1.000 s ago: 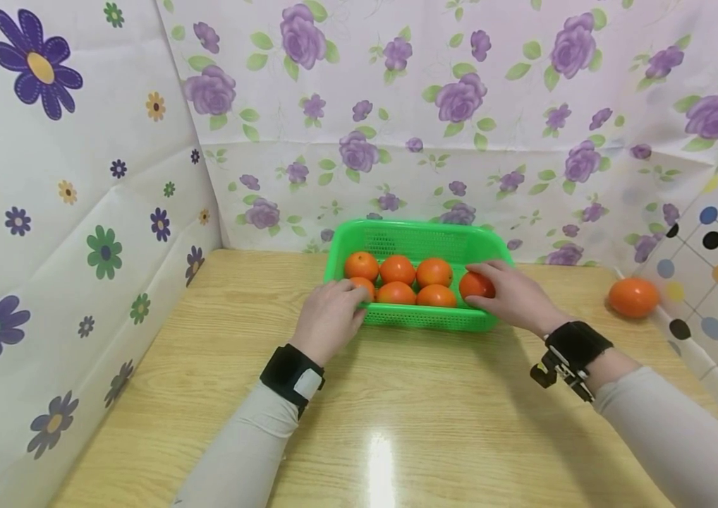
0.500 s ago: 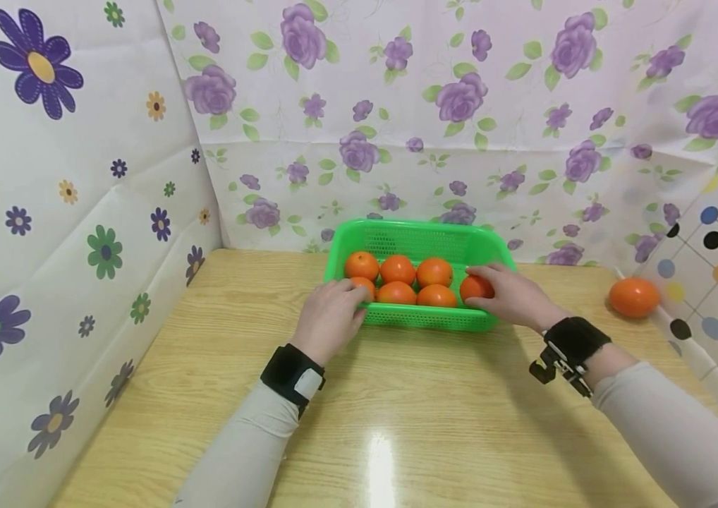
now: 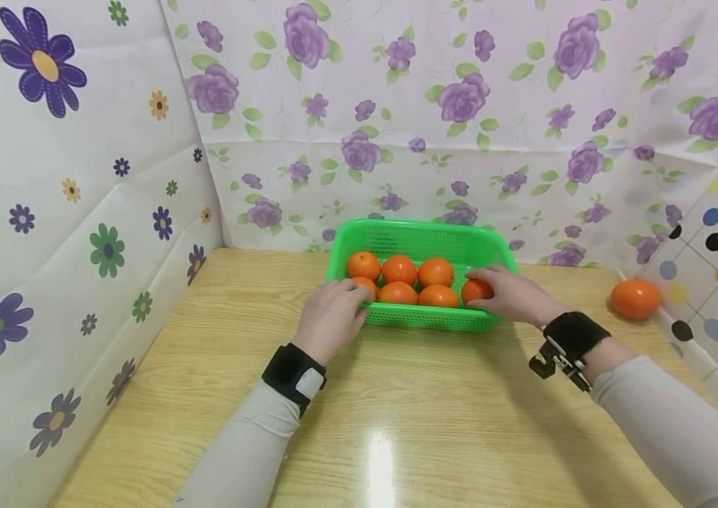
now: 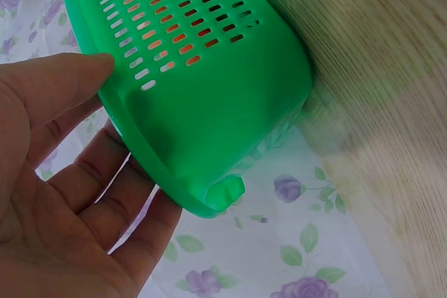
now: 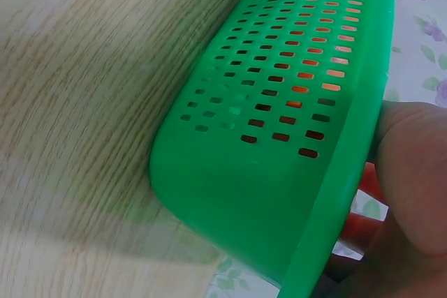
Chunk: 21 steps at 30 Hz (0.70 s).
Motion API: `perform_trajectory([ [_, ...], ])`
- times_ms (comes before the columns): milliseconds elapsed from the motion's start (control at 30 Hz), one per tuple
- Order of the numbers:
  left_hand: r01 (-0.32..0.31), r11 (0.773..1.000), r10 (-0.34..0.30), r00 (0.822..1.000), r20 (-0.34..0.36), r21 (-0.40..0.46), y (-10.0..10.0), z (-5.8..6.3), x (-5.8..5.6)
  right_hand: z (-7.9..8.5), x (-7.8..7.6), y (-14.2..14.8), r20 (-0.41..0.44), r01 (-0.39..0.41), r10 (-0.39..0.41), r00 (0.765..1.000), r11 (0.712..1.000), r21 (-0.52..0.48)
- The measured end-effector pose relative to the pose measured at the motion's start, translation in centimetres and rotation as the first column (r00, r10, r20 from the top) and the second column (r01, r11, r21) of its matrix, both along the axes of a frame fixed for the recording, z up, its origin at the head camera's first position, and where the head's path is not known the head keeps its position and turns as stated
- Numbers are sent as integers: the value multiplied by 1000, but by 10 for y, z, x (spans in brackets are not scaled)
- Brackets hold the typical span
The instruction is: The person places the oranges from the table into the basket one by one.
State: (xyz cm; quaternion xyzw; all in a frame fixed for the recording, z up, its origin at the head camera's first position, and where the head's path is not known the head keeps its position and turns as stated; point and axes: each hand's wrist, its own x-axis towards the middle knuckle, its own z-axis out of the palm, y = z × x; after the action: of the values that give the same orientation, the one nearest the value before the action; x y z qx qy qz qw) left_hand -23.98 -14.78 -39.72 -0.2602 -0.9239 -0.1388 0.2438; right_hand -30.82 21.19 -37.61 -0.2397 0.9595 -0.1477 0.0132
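Observation:
A green perforated plastic basket (image 3: 422, 321) stands on the wooden table with several oranges (image 3: 399, 269) in two rows inside. My left hand (image 3: 331, 317) holds its front left corner. In the left wrist view the thumb (image 4: 66, 85) lies over the near side of the rim and the fingers reach behind it. At the basket's right end my right hand (image 3: 514, 293) has thumb and fingers around an orange (image 3: 476, 291) that sits inside. In the right wrist view the basket wall (image 5: 258, 179) hides most of that hand's fingers and the fruit.
One more orange (image 3: 635, 298) lies on the table (image 3: 435, 416) at the far right, beside the dotted side wall (image 3: 714, 282). A floral sheet (image 3: 397, 106) hangs close behind the basket. Another patterned sheet (image 3: 105, 204) bounds the left side.

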Motion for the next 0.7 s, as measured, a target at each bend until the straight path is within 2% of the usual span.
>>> perform_trajectory([
  [700, -5, 1000, 5, 1000, -15, 0, 0, -1, 0, 2, -3, -2, 32, -20, 18, 999, 999, 45],
])
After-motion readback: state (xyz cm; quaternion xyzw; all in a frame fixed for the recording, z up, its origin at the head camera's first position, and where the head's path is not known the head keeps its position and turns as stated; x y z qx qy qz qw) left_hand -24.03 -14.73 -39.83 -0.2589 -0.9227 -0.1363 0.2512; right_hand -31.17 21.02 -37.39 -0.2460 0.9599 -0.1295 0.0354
